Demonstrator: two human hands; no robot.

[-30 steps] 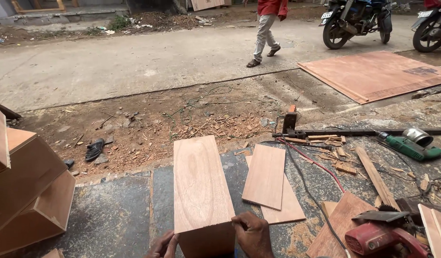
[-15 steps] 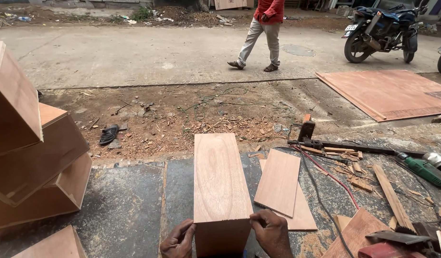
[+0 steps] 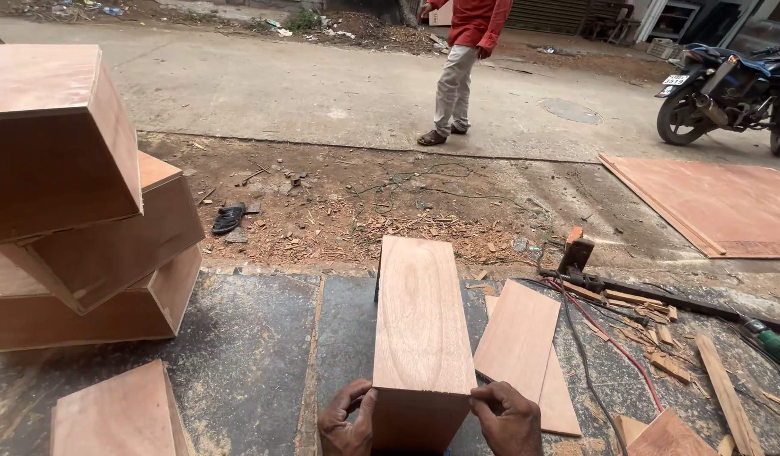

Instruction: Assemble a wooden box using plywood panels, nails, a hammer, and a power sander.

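A long plywood box [image 3: 420,325] stands on the dark stone floor in front of me, its top face running away from me. My left hand [image 3: 347,420] grips its near left corner. My right hand [image 3: 506,418] presses against its near right edge with the fingers curled. Both hands sit at the bottom of the view, partly cut off. Two flat plywood panels [image 3: 518,339] lie overlapping just right of the box.
Three stacked plywood boxes [image 3: 77,203] stand at the left, another box [image 3: 115,415] at the bottom left. Wood scraps, cables and a green power tool [image 3: 774,344] lie at the right. A plywood sheet [image 3: 715,203], a motorcycle [image 3: 723,93] and a walking person [image 3: 457,67] are beyond.
My view has swung left and up, bringing the stacked boxes in at the left. My left hand has come up onto the box's near corner. The person on the road has walked on.
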